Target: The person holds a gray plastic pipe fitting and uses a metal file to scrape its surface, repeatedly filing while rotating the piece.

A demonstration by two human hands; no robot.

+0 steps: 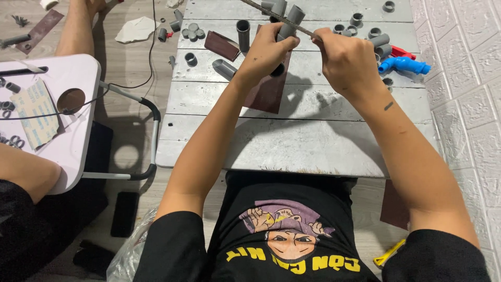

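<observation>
The left hand (269,49) is closed around a grey pipe fitting (288,28), holding it up off the table with its open end turned toward the other hand. The right hand (347,62) is closed on a thin round file (271,13), which slants up and away to the left across the fitting; the grip seems set so the rod can work against the fitting's mouth. Just below the left hand lies a dark brown sandpaper sheet (266,94), and beside it a short grey pipe piece (224,68). Beyond the right hand sit more grey fittings (381,44) and a blue elbow fitting (404,65). All rest on a white plank table (292,141) against a white textured wall (464,94). Far left, another person's arm (75,28) reaches past a small white folding table (62,78).
</observation>
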